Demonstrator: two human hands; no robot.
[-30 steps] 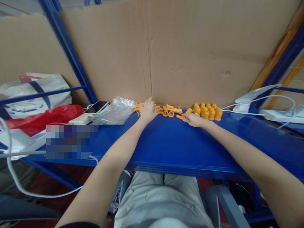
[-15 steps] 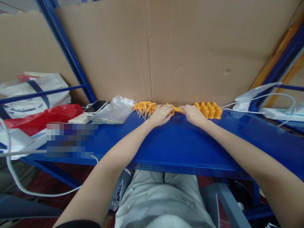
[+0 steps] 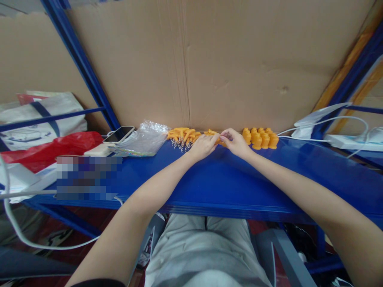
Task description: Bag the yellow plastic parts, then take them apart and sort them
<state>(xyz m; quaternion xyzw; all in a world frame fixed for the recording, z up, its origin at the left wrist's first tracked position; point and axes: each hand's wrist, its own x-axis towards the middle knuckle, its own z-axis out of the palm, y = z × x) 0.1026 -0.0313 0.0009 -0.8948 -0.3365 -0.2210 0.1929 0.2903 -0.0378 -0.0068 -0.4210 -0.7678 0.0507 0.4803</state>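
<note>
At the back of the blue table my left hand (image 3: pixel 204 146) and my right hand (image 3: pixel 236 142) meet fingertip to fingertip. Between and under their closed fingers shows an orange plastic piece (image 3: pixel 222 144), mostly covered, so its full shape is hidden. Another orange part (image 3: pixel 211 132) lies just behind my left hand. To the left is a pile of orange T-handled corkscrews (image 3: pixel 186 132), their metal spirals pointing toward me. Right of my right hand, several orange bottle-shaped pieces (image 3: pixel 265 140) stand upright in rows.
A clear plastic bag (image 3: pixel 149 139) lies left of the corkscrews, with a phone (image 3: pixel 119 134) beside it. Farther left are a red bag (image 3: pixel 68 145) and a white cloth bag (image 3: pixel 64 111). Cardboard (image 3: pixel 233 63) walls the back; a white cable (image 3: pixel 344 118) loops at right.
My right hand has moved left, away from the upright orange pieces, and its fingers have come up to those of my left hand. My left hand has hardly moved.
</note>
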